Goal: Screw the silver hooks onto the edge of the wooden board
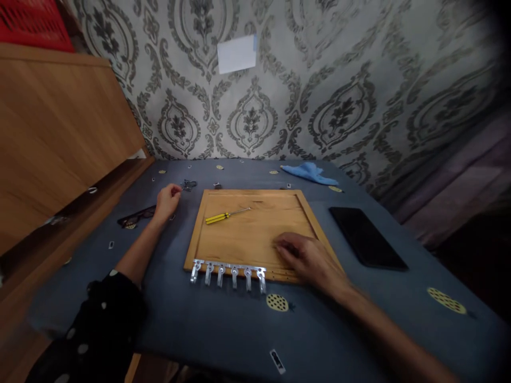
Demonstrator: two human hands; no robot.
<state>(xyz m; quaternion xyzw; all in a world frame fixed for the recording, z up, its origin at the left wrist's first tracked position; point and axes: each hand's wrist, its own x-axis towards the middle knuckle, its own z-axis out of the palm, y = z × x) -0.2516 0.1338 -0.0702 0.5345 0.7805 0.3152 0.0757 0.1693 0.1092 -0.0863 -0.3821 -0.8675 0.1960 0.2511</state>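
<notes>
A wooden board [255, 234] with a raised rim lies on the blue-grey tablecloth. A metal hook rail [228, 272] with several hooks runs along its near edge. On the board lies a yellow-handled screwdriver [225, 215]. My right hand [309, 259] rests palm down on the board's near right part, fingers curled loosely, holding nothing I can see. My left hand [166, 201] reaches out over the cloth left of the board, its fingers pinched close to a small pile of dark metal parts [188, 184].
A black phone [366, 236] lies to the right of the board. A blue cloth [309, 172] sits at the back by the patterned wall. Dark glasses [136, 217] lie near my left wrist. A wooden cabinet [59, 133] stands at left.
</notes>
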